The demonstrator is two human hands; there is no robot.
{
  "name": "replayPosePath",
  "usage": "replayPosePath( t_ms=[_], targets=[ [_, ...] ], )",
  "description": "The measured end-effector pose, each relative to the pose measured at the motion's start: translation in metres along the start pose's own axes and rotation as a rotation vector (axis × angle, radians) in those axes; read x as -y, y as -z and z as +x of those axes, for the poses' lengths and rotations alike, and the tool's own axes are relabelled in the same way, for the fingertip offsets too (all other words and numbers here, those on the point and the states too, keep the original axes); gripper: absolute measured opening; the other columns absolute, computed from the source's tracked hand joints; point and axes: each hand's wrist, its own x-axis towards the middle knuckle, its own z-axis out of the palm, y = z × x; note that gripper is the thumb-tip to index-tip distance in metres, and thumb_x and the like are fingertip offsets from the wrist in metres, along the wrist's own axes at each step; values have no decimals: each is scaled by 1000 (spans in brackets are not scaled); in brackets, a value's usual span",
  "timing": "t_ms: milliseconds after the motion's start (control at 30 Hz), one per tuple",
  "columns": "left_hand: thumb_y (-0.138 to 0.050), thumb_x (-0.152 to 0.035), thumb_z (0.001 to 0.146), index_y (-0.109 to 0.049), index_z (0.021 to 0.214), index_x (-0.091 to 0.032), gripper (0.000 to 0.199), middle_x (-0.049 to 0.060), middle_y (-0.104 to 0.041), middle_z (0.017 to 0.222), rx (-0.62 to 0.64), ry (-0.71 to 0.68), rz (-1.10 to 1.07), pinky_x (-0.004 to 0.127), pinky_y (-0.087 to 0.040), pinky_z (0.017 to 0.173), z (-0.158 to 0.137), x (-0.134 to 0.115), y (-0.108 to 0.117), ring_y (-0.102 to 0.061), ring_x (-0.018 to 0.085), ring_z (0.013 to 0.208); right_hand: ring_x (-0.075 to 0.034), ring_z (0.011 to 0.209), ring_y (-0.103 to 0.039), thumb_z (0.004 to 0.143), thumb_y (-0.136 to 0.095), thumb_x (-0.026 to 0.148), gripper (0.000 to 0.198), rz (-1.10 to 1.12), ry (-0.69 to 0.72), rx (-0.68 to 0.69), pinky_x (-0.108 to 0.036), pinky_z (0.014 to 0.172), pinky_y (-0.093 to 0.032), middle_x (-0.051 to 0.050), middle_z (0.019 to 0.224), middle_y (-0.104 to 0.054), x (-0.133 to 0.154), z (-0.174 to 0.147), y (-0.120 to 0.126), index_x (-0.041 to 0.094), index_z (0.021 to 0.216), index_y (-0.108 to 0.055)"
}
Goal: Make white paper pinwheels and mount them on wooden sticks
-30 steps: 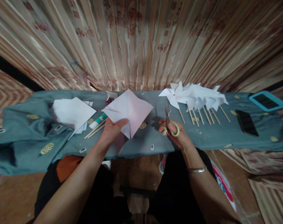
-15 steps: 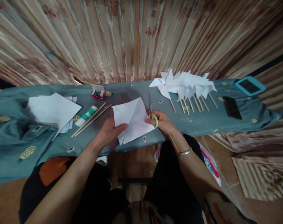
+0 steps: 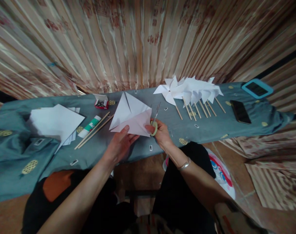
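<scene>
A creased white sheet of paper is held up over the cloth-covered table, with a slit showing near its far corner. My left hand grips its near edge, thumb on top and fingers underneath. At the right, my right hand holds a pair of scissors by the pale green handles, blades pointing away from me. The right thumb also touches the paper's right corner. Whether the blades are parted is too small to make out.
Several white paper pinwheels on sticks lie at the back right, near a black phone and a blue-framed tablet. To the left are two wooden sticks, a glue stick, a small red box and stacked paper.
The paper has been turned, so its slit corner now points away from me. My left hand has shifted to the near edge, and the right hand with the scissors has moved slightly left.
</scene>
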Motion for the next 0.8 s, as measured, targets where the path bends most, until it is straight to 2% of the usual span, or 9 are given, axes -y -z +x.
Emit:
replayPosePath(
  t_ms=[167,300,400,500,567,667,800],
  targets=[
    [-64,-34,91,-63,110,-22,22,6,-72,115,-282,-67,-54,38,-60,85,8,0,1,-69,25,104,-10,60,-54,41,-92,44,57,-91,-15,128,-25,59,-48,8,66,-60,-3,-8,-4,23,83,-59],
    [-54,-27,97,-63,110,-20,18,6,-71,116,-408,-153,-77,32,-62,80,12,-13,1,-69,21,100,-11,57,-55,55,-87,53,52,-180,-41,268,-26,56,-46,4,65,-62,4,-15,2,21,86,-62],
    [-52,-27,98,-64,111,-20,19,6,-72,115,-416,-230,-88,31,-62,79,14,-28,3,-69,20,100,-12,62,-59,64,-79,63,54,-242,-84,422,-24,56,-45,-3,74,-69,12,-23,11,18,90,-64],
    [-53,-27,98,-64,114,-20,21,5,-74,110,-408,-287,-107,33,-61,86,15,-40,6,-68,21,106,-11,65,-60,73,-75,61,52,-318,-152,625,-23,57,-46,-6,81,-72,15,-30,18,16,97,-64],
    [-56,-27,96,-65,113,-20,20,5,-74,111,-403,-320,-104,31,-60,89,16,-44,8,-67,21,111,-11,65,-61,75,-75,58,50,-359,-189,712,-23,58,-47,-6,81,-72,14,-33,20,15,98,-64],
    [-57,-29,96,-66,106,-19,17,6,-74,113,-396,-312,-100,29,-60,88,17,-43,10,-66,21,112,-10,65,-62,76,-76,54,46,-396,-211,766,-23,59,-49,-5,79,-72,12,-35,19,14,97,-65],
    [-56,-29,96,-67,104,-21,16,6,-74,110,-393,-300,-84,29,-60,86,17,-38,8,-70,20,104,-10,64,-63,77,-76,52,43,-393,-215,772,-24,60,-51,-3,77,-71,11,-34,16,15,96,-66]
  ],
)
